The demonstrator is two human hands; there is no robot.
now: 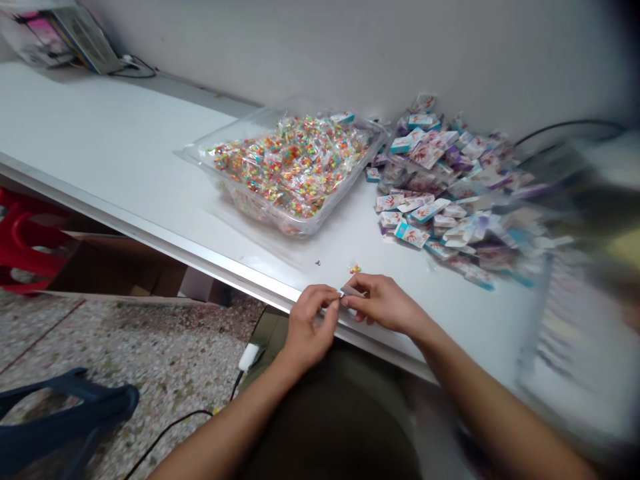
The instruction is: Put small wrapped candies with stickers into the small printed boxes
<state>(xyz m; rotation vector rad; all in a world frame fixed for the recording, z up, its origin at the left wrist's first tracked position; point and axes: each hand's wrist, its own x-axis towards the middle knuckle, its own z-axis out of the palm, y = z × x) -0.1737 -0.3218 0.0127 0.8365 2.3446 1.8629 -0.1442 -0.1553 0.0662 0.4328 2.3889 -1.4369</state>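
At the table's front edge my left hand [311,323] and my right hand [385,303] meet, fingertips pinched together. Between them is a small cardboard box [353,291], mostly covered by the fingers; its far side looks grey-white. Both hands are closed on it. Just beyond the fingers lies a tiny clear packet of coloured beads [355,269]. A small dark scrap [317,263] rests to its left.
Behind my hands a clear plastic tub [295,227] holds many bead packets. Small printed boxes [430,210] are heaped at the right. Below the white table [125,167] are a cardboard carton [115,267], a red stool [25,233] and a blue stool [65,413].
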